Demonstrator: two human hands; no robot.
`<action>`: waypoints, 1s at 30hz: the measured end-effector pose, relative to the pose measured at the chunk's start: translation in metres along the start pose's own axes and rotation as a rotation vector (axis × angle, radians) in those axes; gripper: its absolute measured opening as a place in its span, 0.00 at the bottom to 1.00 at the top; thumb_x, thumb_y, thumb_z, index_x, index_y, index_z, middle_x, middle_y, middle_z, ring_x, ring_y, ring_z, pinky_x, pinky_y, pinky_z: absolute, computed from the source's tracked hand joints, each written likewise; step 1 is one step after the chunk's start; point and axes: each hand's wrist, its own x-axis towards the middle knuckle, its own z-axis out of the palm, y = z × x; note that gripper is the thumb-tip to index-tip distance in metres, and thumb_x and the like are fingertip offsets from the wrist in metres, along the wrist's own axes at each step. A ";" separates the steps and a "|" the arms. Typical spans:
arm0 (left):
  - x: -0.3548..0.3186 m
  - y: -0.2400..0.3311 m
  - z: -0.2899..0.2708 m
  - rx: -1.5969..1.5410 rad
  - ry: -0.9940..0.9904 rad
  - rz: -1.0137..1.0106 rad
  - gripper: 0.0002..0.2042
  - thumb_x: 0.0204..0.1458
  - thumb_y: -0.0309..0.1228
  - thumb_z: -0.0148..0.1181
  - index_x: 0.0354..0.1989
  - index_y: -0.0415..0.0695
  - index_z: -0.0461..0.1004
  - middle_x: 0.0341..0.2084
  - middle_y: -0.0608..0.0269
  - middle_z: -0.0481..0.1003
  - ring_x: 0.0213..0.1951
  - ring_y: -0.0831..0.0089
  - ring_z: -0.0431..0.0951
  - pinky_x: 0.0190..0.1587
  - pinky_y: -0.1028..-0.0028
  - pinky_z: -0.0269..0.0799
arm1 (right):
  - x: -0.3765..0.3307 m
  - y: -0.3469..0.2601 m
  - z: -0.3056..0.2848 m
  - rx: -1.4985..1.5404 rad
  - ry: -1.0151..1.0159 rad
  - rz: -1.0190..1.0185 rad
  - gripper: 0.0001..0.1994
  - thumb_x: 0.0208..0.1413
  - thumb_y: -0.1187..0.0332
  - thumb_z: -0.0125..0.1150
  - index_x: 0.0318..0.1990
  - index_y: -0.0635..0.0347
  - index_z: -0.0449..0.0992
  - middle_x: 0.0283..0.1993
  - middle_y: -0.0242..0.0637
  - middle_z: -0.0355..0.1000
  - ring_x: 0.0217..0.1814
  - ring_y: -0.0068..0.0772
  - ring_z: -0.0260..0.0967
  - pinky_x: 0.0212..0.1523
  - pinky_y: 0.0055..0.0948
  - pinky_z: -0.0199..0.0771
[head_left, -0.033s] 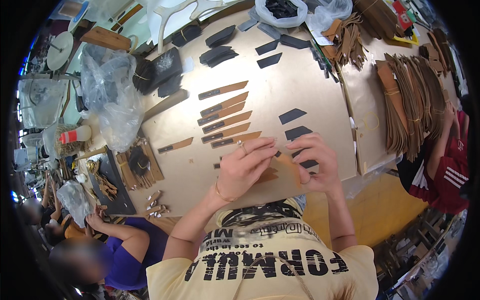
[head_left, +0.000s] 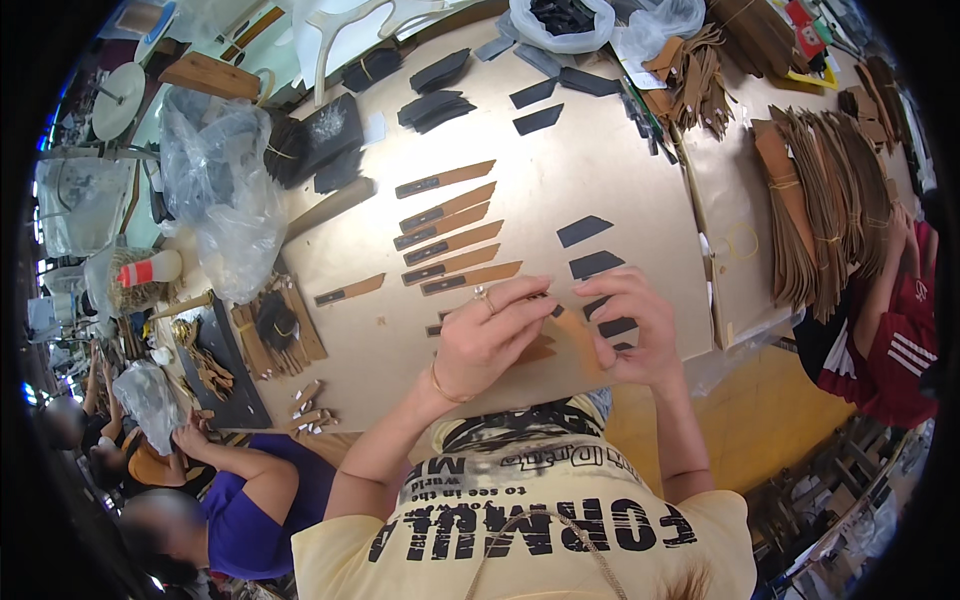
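A brown leather strip point(head_left: 575, 338) with a dark end is held up between my hands, over the near edge of the table; it looks blurred. My left hand point(head_left: 487, 335) pinches its dark end with thumb and fingertips. My right hand point(head_left: 635, 325) is curled at the strip's right side, thumb against it, index fingertip apart from the left fingertips. Just beyond my left hand, several brown strips with black pieces on their left ends point(head_left: 455, 245) lie in a column. Slanted black pieces point(head_left: 585, 232) lie in another column, partly hidden by my right hand.
A single strip point(head_left: 350, 290) lies further left. Black stacks point(head_left: 437, 110) and a plastic bag of black pieces point(head_left: 562, 22) stand at the back. Bundled brown strips point(head_left: 815, 215) lie at the right, near a person in red point(head_left: 895, 330). A person in purple point(head_left: 250, 510) sits at the left.
My hands stay in nearly the same place, the strip shifting slightly between them. The head of the person in purple has moved a little to the right.
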 end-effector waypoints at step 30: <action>0.040 -0.043 0.045 -0.246 0.001 -0.613 0.06 0.51 0.23 0.65 0.35 0.35 0.80 0.29 0.54 0.80 0.30 0.71 0.81 0.35 0.74 0.75 | 0.023 0.055 0.012 -0.037 0.105 0.697 0.07 0.55 0.77 0.65 0.41 0.65 0.77 0.33 0.31 0.76 0.31 0.15 0.68 0.34 0.18 0.70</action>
